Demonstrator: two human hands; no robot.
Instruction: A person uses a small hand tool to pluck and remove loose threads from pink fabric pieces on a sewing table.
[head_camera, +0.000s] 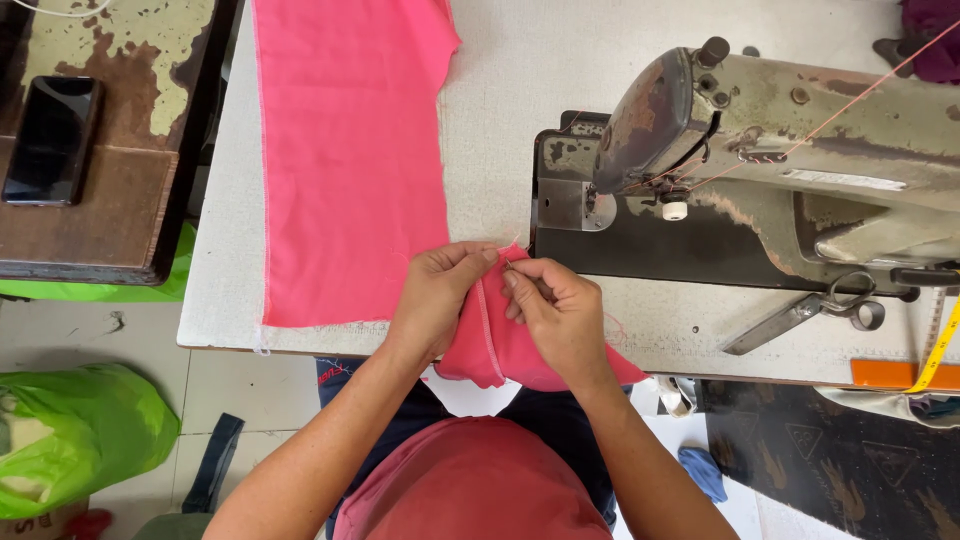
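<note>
Presently the folded pink fabric piece (500, 350) sits directly between both hands at the near table edge (230, 335), its stitched seam running away from the body. Left hand (435, 300) and right hand (555, 310) meet at the seam's far end, fingertips pinched closed on the cloth edge. A sewing machine (760, 150) stands beyond and right of the grip; equal reach for both hands.

Pale tiled floor (240, 385) below a worn white worktable (520, 80); beside it, a brown wooden side table with flaking paint (110, 210), bright green plastic bag (75, 435) underneath.
</note>
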